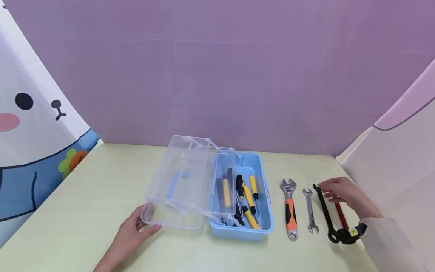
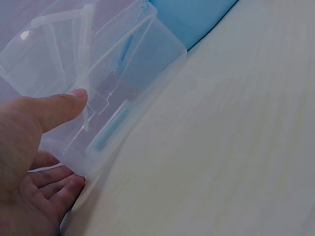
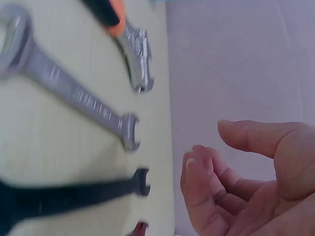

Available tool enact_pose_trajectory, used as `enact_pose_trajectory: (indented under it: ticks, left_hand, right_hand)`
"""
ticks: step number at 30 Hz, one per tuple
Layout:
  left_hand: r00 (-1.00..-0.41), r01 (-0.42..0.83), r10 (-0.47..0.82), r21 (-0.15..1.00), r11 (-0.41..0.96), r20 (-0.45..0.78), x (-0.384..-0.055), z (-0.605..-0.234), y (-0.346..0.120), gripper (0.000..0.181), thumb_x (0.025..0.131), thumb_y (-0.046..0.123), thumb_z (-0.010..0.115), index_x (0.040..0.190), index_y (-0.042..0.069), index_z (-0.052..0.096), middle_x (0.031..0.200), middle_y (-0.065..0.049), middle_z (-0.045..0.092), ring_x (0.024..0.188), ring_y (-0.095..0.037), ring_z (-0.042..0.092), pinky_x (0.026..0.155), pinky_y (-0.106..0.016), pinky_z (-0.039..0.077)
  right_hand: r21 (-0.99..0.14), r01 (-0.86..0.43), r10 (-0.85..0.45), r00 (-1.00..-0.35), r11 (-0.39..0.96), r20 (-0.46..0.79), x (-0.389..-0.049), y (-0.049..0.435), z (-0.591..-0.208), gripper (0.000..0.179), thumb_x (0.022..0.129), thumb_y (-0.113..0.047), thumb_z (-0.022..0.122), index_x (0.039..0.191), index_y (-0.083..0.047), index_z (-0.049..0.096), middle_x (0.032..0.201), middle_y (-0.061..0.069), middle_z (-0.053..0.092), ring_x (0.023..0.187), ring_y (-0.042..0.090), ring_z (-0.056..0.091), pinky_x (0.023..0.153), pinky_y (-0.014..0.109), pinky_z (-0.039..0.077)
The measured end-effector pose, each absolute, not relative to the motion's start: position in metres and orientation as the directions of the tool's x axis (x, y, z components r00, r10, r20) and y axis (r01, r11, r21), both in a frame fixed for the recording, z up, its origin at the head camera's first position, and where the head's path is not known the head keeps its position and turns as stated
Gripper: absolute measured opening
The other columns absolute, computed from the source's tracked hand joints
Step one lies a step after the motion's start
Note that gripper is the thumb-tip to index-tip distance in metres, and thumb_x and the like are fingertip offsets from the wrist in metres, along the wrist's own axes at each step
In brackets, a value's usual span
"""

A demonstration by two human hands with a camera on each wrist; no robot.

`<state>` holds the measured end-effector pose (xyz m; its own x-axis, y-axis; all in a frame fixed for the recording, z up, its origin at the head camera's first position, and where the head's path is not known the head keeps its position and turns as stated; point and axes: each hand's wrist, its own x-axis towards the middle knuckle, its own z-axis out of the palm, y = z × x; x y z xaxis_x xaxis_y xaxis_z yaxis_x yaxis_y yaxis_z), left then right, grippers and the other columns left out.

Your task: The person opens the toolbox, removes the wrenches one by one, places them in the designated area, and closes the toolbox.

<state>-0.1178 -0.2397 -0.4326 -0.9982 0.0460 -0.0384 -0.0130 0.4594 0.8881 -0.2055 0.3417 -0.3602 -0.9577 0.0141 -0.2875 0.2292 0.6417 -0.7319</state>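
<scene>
At the left, my left hand (image 1: pixel 129 231) holds the near-left edge of a clear plastic lid (image 1: pixel 175 223), thumb at its front and fingers curled beneath. The lid stands swung open, partly over a light blue toolbox (image 1: pixel 242 235). Over at the right, my right hand (image 1: pixel 343 190) hovers by the upper end of a black wrench (image 1: pixel 325 211). Its fingers are loosely bent, and the right wrist view shows nothing between thumb and fingertips. A red-handled tool (image 1: pixel 341 215) lies partly hidden under that hand.
Several yellow-and-black screwdrivers (image 1: pixel 249 198) lie in the toolbox. Right of it, an orange-and-black adjustable wrench (image 1: pixel 290 213) and a silver open-end wrench (image 1: pixel 310 209) lie side by side. A purple cloth (image 1: pixel 217 83) hangs behind the table (image 1: pixel 81 196).
</scene>
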Motion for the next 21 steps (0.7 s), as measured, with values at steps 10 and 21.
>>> enact_pose_trajectory:
  ticks: [10, 21]
  left_hand:
    - [-0.999, -0.017, 0.039, 0.898, 0.440, -0.038, -0.116, -0.435, -0.239, 0.070, 0.085, 0.022, 0.072, 0.140, -0.002, 0.036, 0.139, -0.033, 0.043, 0.123, -0.044, 0.051, 0.087, -0.032, 0.057]
    - [-0.999, -0.001, 0.031, 0.898, 0.440, -0.016, -0.115, -0.436, -0.238, 0.069, 0.085, 0.022, 0.073, 0.140, -0.001, 0.037, 0.139, -0.033, 0.043, 0.123, -0.043, 0.051, 0.087, -0.032, 0.057]
  right_hand:
    - [-0.781, 0.169, -0.060, -0.965, 0.602, -0.255, -0.208, 0.302, -0.360, 0.047, 0.098, -0.020, 0.051, 0.122, 0.019, 0.047, 0.089, 0.004, 0.065, 0.073, 0.010, 0.063, 0.066, 0.026, 0.059]
    - [-0.832, 0.169, -0.126, -0.954, 0.529, -0.273, -0.215, 0.265, -0.368, 0.046, 0.098, -0.017, 0.050, 0.127, 0.018, 0.044, 0.102, 0.014, 0.065, 0.081, 0.014, 0.065, 0.073, 0.030, 0.060]
